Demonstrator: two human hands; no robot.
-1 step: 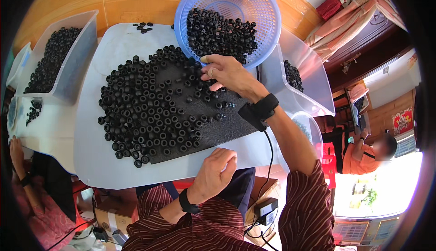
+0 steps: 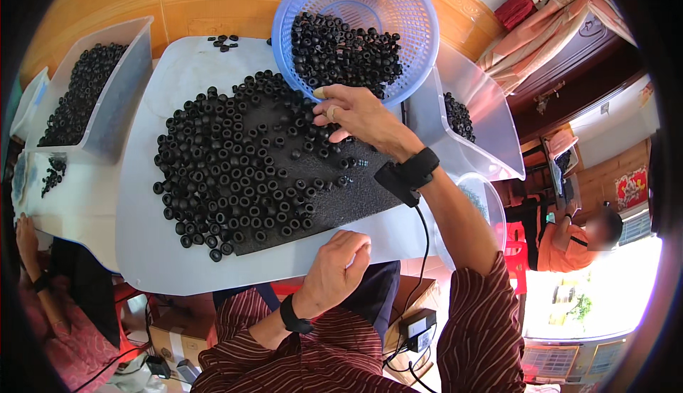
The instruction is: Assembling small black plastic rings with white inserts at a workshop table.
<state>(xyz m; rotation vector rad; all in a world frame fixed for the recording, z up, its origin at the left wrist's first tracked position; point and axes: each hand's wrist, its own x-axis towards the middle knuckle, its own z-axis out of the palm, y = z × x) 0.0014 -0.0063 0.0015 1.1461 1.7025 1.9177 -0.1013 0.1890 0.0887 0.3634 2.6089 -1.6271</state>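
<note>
Many small black ring-shaped caps [image 2: 213, 158] lie heaped over a dark mat [image 2: 348, 197] on a white table. My right hand [image 2: 361, 119] reaches over the far right part of the heap, beside the near rim of a blue plastic basket [image 2: 425, 59]. Its fingers are apart, with a ring on one, and no cap shows gripped between them. More black caps [image 2: 345, 51] fill part of the basket. At the table's near edge, my left hand [image 2: 334, 268] is held with curled fingers, its back upward. Whatever those fingers may hold is hidden.
A clear bin [image 2: 135, 87] of black caps stands at the left, another clear bin [image 2: 491, 137] at the right. A black cable [image 2: 425, 236] hangs from the device on my right wrist. Another person's hand [image 2: 27, 236] is at far left; a person in orange [image 2: 565, 247] sits far right.
My right hand and the blue basket have shifted very slightly left. Otherwise the scene looks the same.
</note>
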